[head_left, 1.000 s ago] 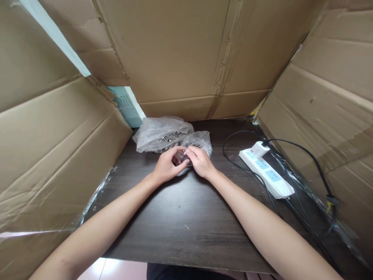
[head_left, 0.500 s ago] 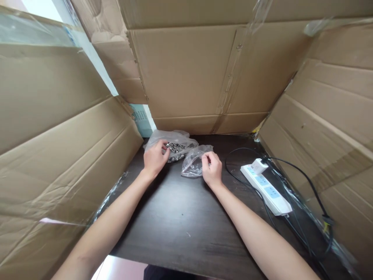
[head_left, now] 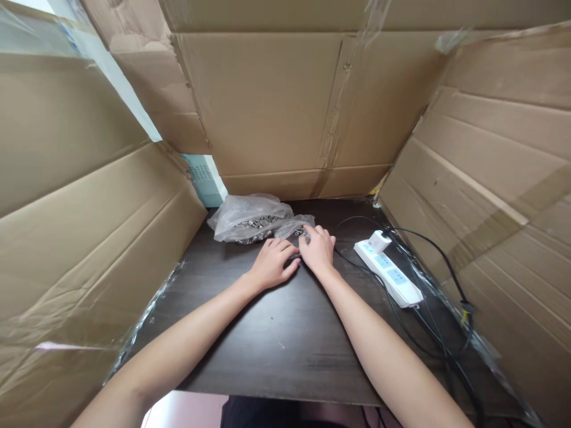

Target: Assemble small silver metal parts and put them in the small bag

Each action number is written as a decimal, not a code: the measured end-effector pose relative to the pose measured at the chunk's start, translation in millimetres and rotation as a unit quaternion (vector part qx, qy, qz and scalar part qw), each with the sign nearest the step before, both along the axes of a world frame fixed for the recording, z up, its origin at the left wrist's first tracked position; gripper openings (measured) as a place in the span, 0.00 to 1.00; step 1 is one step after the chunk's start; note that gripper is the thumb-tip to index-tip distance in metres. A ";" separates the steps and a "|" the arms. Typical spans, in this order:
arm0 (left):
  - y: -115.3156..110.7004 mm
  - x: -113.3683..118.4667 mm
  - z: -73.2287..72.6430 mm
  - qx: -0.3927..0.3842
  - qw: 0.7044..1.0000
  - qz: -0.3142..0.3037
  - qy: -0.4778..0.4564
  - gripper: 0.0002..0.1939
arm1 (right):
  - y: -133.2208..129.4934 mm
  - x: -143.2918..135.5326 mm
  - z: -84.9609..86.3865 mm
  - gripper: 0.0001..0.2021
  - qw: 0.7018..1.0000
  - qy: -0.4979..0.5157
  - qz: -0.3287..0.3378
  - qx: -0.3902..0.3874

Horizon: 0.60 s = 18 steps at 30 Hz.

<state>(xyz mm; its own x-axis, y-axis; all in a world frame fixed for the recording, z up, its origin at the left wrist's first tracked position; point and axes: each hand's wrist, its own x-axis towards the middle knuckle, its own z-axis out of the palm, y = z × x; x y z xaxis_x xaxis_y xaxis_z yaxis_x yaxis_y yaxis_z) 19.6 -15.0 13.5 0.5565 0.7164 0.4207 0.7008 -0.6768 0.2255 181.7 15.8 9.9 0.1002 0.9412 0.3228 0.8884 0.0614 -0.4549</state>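
A small clear plastic bag [head_left: 292,226] with small metal pieces at its mouth lies on the dark table, its near part hidden by my hands. My right hand [head_left: 319,249] is closed on the bag's right side, thumb and fingers bent around the plastic. From the left, my left hand [head_left: 272,264] has its fingertips and thumb at the bag's near edge and appears to pinch it. Just behind, a larger cloudy plastic bag [head_left: 243,211] sits with many small shiny metal parts [head_left: 259,223] showing through its open side; neither hand touches it.
To the right lies a white power strip [head_left: 388,273] with a white plug adapter [head_left: 380,241] and black cables [head_left: 446,261] trailing along it. Cardboard walls [head_left: 263,107] enclose the dark table [head_left: 250,339] at the back and both sides.
My left hand has left the larger bag and come down and right to the small bag. My right hand has turned over the small bag. The view has shifted slightly.
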 end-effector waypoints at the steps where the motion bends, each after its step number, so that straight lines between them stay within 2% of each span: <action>1: 0.5 1.5 -1.9 -0.013 1.000 0.010 -0.005 0.10 | -0.6 -0.2 0.1 0.23 1.000 -0.006 -0.003 0.001; 4: 3.0 -0.1 -4.8 -0.044 0.997 0.054 -0.020 0.14 | -3.0 -0.5 -0.2 0.24 1.000 -0.023 -0.002 0.004; 9: 1.2 -3.4 -8.2 -0.043 0.995 0.090 0.009 0.27 | -5.5 -4.4 -1.5 0.17 0.998 -0.033 0.001 0.058; 13: -2.4 -4.2 -11.8 -0.051 0.995 0.082 0.027 0.32 | -3.2 -7.6 -2.8 0.18 0.998 -0.039 0.006 0.050; 18: -4.1 -6.9 -13.4 -0.069 0.996 0.057 0.020 0.32 | 1.8 -5.9 -7.3 0.21 0.999 -0.047 0.023 0.007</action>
<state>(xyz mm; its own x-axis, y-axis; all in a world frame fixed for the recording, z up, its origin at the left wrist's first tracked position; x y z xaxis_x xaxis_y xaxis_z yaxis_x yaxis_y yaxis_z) 12.7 -19.1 0.1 0.4824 0.8256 0.2928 0.7818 -0.5565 0.2812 175.8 17.6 2.6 0.0249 0.9392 0.3426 0.9233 0.1098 -0.3680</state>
